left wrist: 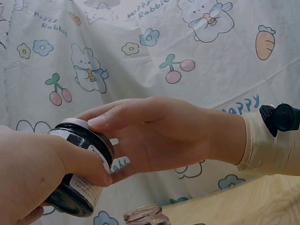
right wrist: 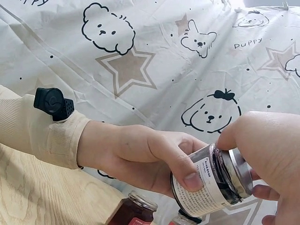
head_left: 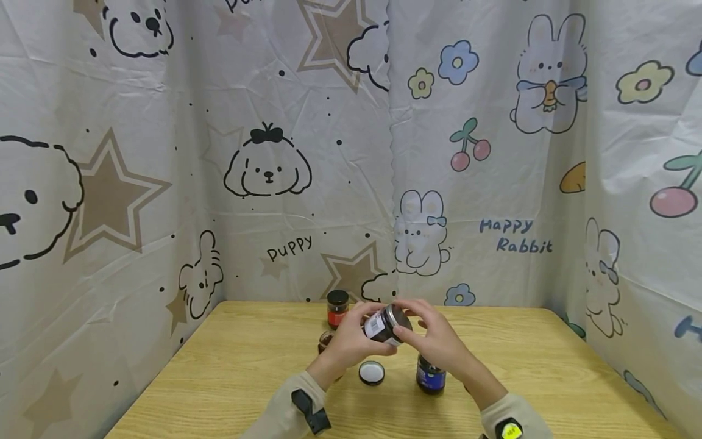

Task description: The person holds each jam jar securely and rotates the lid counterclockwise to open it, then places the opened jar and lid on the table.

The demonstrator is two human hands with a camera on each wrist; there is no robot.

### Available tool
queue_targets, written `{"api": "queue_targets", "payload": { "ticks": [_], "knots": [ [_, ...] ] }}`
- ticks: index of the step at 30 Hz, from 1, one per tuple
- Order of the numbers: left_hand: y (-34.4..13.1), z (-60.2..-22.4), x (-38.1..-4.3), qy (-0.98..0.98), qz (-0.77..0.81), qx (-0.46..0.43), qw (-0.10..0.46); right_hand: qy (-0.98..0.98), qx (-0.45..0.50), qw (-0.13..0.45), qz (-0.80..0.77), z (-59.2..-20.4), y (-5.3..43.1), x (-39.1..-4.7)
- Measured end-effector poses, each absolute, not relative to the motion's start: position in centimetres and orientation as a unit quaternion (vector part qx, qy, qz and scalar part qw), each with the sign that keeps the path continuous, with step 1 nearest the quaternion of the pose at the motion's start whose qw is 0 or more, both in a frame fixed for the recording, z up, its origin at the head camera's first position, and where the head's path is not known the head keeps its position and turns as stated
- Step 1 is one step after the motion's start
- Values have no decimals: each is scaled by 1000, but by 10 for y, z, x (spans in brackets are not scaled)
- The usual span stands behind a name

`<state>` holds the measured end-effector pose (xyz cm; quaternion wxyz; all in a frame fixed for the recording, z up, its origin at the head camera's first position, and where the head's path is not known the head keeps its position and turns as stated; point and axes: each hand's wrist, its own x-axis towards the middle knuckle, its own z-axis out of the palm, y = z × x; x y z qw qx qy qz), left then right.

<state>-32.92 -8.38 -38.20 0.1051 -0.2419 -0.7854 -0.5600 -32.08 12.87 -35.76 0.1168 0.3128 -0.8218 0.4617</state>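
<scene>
My left hand [head_left: 351, 336] grips a dark glass jar [head_left: 375, 328] with a white printed label, raised above the table and tilted to the right. My right hand [head_left: 436, 336] holds the jar's metal lid [head_left: 400, 317] between thumb and fingers. In the right wrist view, the lid [right wrist: 240, 172] sits on the jar's mouth, and the left thumb lies across the label [right wrist: 206, 187]. The left wrist view shows the right thumb on the lid's edge. Part of the right hand's fingers are hidden behind the jar.
A red-labelled jar [head_left: 337, 311] with a black lid stands at the table's back. A lidless jar [right wrist: 133, 211] is partly behind the left hand. One loose lid [head_left: 372, 372] lies on the wooden table [head_left: 219, 378], inner side up. A blue-labelled jar [head_left: 431, 378] stands below the right hand.
</scene>
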Motion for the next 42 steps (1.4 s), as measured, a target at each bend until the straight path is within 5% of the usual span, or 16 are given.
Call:
{"api": "queue_targets", "payload": {
  "ticks": [24, 33, 42],
  "knots": [
    [-84, -383, -329, -789, -550, -247, 113, -789, 354, 158, 477, -358, 126, -324],
    [-84, -384, -331, -794, -542, -249, 118, -837, 319, 90, 436, -355, 130, -319],
    [-86, -385, -332, -784, -557, -255, 105, -818, 362, 99, 435, -357, 132, -321]
  ]
}}
